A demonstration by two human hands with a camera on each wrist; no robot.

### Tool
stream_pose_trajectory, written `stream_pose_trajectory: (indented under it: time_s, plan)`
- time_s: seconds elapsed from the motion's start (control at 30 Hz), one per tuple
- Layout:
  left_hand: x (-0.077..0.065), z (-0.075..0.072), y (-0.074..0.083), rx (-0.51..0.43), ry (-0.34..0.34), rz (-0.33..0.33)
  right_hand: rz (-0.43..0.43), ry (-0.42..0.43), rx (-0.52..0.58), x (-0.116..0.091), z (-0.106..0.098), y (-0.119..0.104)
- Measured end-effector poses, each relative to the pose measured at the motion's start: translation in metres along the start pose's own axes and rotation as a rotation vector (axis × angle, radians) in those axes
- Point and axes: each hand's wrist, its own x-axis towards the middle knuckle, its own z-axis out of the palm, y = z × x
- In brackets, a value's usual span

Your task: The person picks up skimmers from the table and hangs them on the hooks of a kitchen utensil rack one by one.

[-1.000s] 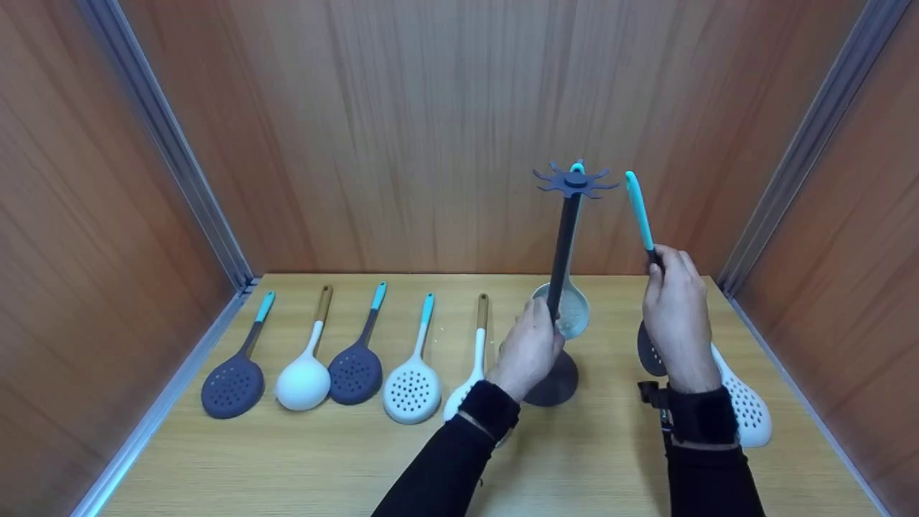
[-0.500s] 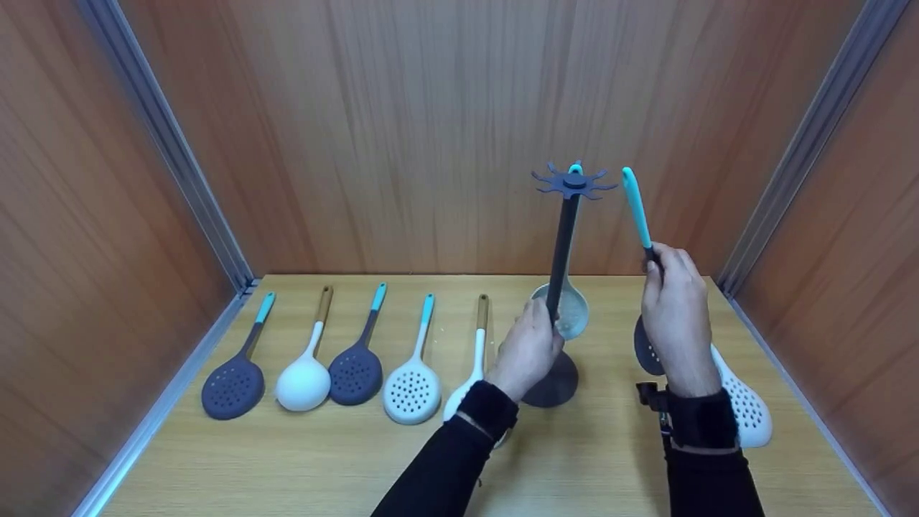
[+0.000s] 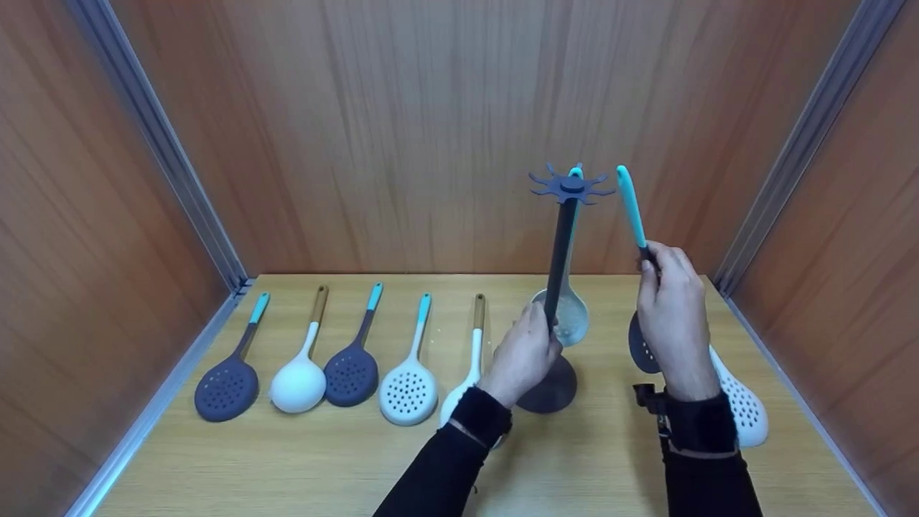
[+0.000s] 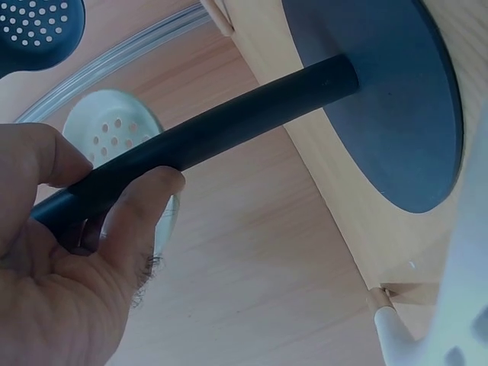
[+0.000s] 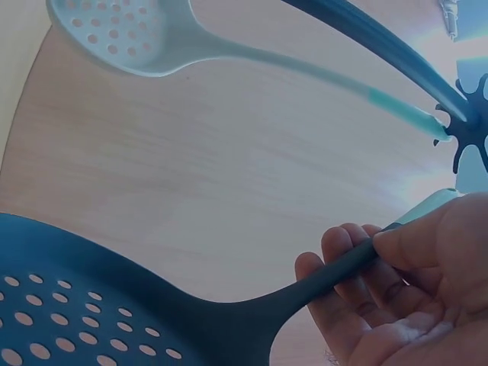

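My left hand (image 3: 523, 353) grips the black post of a utensil stand (image 3: 562, 251), which has a round base and a star-shaped ring of hooks on top. In the left wrist view, thumb and fingers wrap the post (image 4: 252, 110) above its base. A pale skimmer (image 3: 572, 316) with a turquoise handle end hangs from the hooks, behind the post. To the right of the stand, my right hand (image 3: 673, 316) pinches a dark skimmer (image 5: 99, 305) by its neck. Its turquoise handle (image 3: 631, 205) points up beside the hooks, and its perforated head hangs below the hand.
On the table (image 3: 323, 467) left of the stand lie a dark skimmer (image 3: 227, 389), a white ladle (image 3: 298, 388), another dark skimmer (image 3: 351, 375), a white skimmer (image 3: 408, 392) and a wooden-handled white utensil (image 3: 475, 359). A white slotted utensil (image 3: 747, 413) lies by my right wrist. Wood panels enclose three sides.
My right hand has brought the dark skimmer slightly left, so its handle tip is a little nearer the hooks. My left hand keeps its grip on the stand; the head view has shifted slightly.
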Motion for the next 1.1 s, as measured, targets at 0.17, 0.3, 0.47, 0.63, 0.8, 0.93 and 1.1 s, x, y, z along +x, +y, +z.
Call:
stream_pose_trajectory:
  time_s: [0.17,0.3,0.47,0.63,0.8,0.93,1.1]
  plan:
    - [-0.003,-0.001,0.003,-0.021,-0.024,-0.011,-0.007,0.002,0.003,-0.002,-0.005,-0.006]
    - [-0.005,-0.002,0.006,-0.034,-0.031,-0.027,-0.018,0.002,-0.002,-0.004,-0.008,-0.009]
    - [-0.006,-0.003,0.007,-0.041,-0.036,-0.028,-0.03,-0.003,-0.008,-0.006,-0.011,-0.011]
    - [-0.009,-0.003,0.007,-0.031,-0.003,0.037,-0.067,0.012,0.0,-0.007,-0.011,-0.01]
    - [-0.01,-0.002,0.007,-0.013,0.036,0.084,-0.102,0.0,0.001,-0.007,-0.009,-0.009]
    - [-0.01,-0.002,0.006,-0.02,0.032,0.084,-0.109,-0.046,-0.01,-0.007,-0.008,-0.008]
    - [-0.01,0.0,0.007,-0.015,0.038,0.097,-0.106,-0.106,-0.011,-0.008,-0.007,-0.007]
